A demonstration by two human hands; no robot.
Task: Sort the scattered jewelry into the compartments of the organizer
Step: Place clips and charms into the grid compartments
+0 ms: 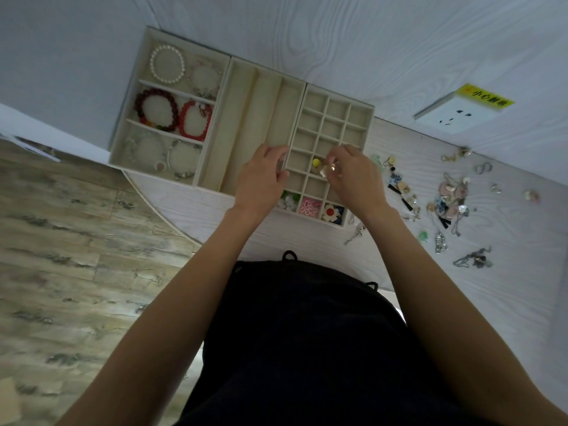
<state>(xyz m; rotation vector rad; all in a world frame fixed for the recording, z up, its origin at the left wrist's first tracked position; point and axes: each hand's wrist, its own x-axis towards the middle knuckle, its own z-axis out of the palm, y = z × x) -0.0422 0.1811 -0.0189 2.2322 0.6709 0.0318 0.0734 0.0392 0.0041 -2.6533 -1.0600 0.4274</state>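
Three beige organizer trays stand side by side on the table. The left tray (121, 124) holds bracelets: a white pearl one (167, 64), a dark red one (156, 109) and a bright red one (195, 119). The middle tray (236, 118) has long slots. The right grid tray (370, 118) holds flower pieces (309, 206) in its front row. My right hand (353, 176) pinches a small clear, gold-tinted piece (327, 170) over the grid, beside a yellow bead (316, 162). My left hand (262, 178) hovers with curled fingers at the grid tray's left edge; anything held is hidden.
Scattered jewelry (451, 198) lies on the white table to the right of the trays: earrings, rings, chains and pendants. A wall socket (458, 113) with a yellow label sits on the wall behind. The rounded table edge (159, 210) meets the wooden floor at left.
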